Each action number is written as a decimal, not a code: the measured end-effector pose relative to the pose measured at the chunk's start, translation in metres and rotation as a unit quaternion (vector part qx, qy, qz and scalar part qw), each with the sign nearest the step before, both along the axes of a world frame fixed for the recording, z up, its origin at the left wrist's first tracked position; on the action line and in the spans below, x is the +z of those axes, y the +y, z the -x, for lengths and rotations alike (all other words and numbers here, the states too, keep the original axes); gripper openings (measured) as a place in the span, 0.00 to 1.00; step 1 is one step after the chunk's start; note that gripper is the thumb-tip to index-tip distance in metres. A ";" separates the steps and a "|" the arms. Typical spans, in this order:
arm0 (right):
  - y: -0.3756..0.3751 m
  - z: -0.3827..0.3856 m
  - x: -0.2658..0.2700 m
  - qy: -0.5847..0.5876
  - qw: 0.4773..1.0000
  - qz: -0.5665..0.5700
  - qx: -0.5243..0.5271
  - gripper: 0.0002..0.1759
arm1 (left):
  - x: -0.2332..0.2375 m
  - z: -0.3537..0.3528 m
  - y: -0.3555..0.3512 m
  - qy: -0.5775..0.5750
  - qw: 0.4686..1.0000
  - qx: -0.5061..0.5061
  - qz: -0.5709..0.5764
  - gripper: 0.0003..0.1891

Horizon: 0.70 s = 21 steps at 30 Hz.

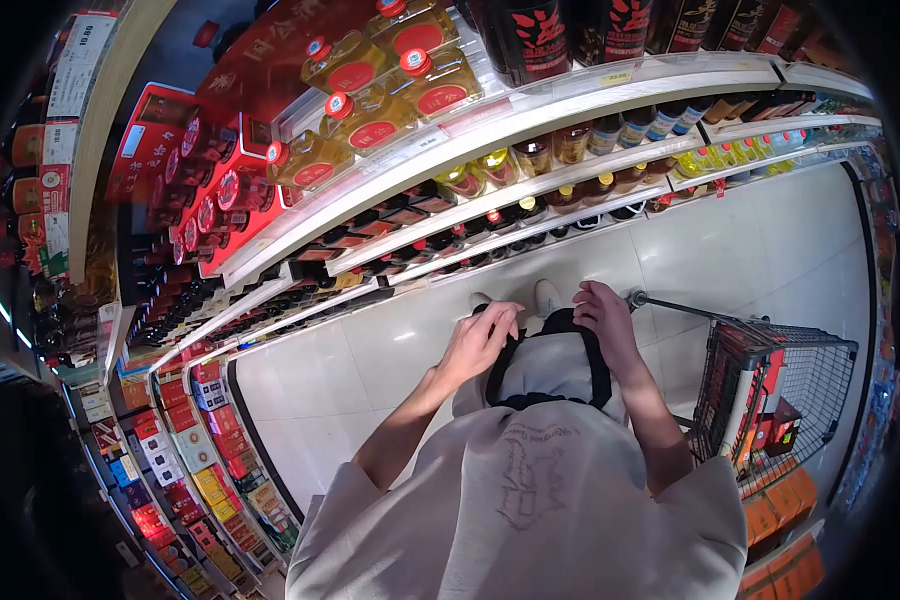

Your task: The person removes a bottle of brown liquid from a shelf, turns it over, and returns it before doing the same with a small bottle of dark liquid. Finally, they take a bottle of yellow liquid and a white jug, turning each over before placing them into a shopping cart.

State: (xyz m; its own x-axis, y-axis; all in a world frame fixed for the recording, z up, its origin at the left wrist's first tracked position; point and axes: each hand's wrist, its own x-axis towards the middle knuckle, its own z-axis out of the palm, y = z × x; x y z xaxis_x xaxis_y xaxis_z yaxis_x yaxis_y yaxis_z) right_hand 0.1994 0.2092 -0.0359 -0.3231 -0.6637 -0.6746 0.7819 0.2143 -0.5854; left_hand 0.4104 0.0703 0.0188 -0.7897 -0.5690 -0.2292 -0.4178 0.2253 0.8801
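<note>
My left hand point(483, 338) hovers in front of my waist, its fingers loosely bent with nothing visible in them. Level with it, my right hand point(605, 318) is raised a short way to the right, fingers curled softly and also holding nothing I can see. Below both hands are light trousers point(548, 365) with black straps. Ahead of me rises a shelf point(610, 88) of bottles. On its upper level stand yellow-liquid bottles point(372, 125) with red labels, and dark bottles point(518, 42) with red markings. Neither hand touches the shelf.
To my right stands a shopping cart point(738, 400) with red boxes point(778, 428) inside. Shelves of colourful boxes point(210, 485) run along the left. Orange boxes point(785, 502) are stacked behind the cart. Pale tiles point(400, 350) cover the floor.
</note>
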 end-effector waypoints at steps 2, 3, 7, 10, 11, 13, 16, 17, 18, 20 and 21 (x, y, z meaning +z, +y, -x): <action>0.012 0.004 0.008 0.026 0.999 -0.014 -0.022 0.15 | -0.003 -0.006 0.006 0.005 1.000 0.003 0.004 0.12; 0.018 0.005 0.011 0.047 0.998 -0.029 -0.041 0.15 | -0.003 -0.007 0.009 0.005 1.000 0.009 0.007 0.12; 0.031 0.001 0.018 0.077 0.994 -0.002 -0.073 0.14 | 0.003 -0.008 0.027 0.074 0.997 -0.024 0.026 0.10; 0.032 -0.017 0.030 0.097 0.993 0.006 -0.072 0.13 | 0.012 -0.013 0.030 0.057 0.995 -0.063 0.048 0.09; 0.033 -0.025 0.034 0.103 0.992 0.008 -0.077 0.13 | 0.014 -0.016 0.032 0.057 0.992 -0.081 0.073 0.09; 0.036 -0.045 0.042 0.107 0.989 0.033 -0.095 0.13 | 0.013 -0.026 0.034 0.066 0.989 -0.092 0.091 0.09; 0.043 -0.077 0.052 0.126 0.984 0.047 -0.119 0.13 | 0.022 -0.045 0.038 0.076 0.985 -0.106 0.110 0.10; 0.046 -0.088 0.055 0.134 0.982 0.052 -0.124 0.13 | 0.028 -0.052 0.041 0.076 0.985 -0.107 0.107 0.10; 0.048 -0.100 0.061 0.128 0.981 0.052 -0.137 0.13 | 0.036 -0.060 0.046 0.072 0.988 -0.104 0.092 0.09; 0.059 -0.123 0.068 0.127 0.981 0.052 -0.141 0.12 | 0.040 -0.081 0.057 0.083 0.986 -0.109 0.094 0.09; 0.063 -0.134 0.070 0.123 0.981 0.053 -0.138 0.12 | 0.041 -0.093 0.062 0.092 0.985 -0.108 0.098 0.09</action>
State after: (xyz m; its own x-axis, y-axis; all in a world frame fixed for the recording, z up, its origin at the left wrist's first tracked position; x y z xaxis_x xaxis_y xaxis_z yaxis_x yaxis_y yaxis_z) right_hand 0.3332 0.2723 0.0342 -0.6448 -0.5907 -0.4850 0.6333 -0.0577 -0.7717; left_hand 0.5035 0.1326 0.0600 -0.9151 -0.4023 0.0269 -0.1786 0.4643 0.8675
